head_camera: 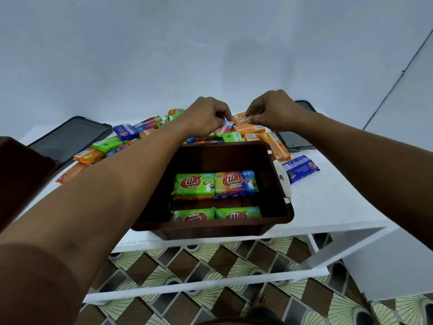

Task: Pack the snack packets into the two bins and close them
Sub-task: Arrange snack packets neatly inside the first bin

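Brown bin (pixel 278 207) holds four packets showing; most still heaped on desk (pixel 328 202), lids off. Left hand (pixel 206 117) grip unclear; right hand (pixel 271 111) pinches an orange packet (pixel 240 118).

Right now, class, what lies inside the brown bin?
Inside the brown bin: two green packets, one multicoloured packet, another green pair nearer. Lower layers are mostly covered.

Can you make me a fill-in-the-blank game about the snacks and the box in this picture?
1. The brown bin stands on a ____ table.
2. The right hand pinches an ____ packet above the pile.
3. The packet lying alone right of the bin is ____.
4. The left hand reaches into the ____ of packets behind the bin.

Missing words: white; orange; blue; pile
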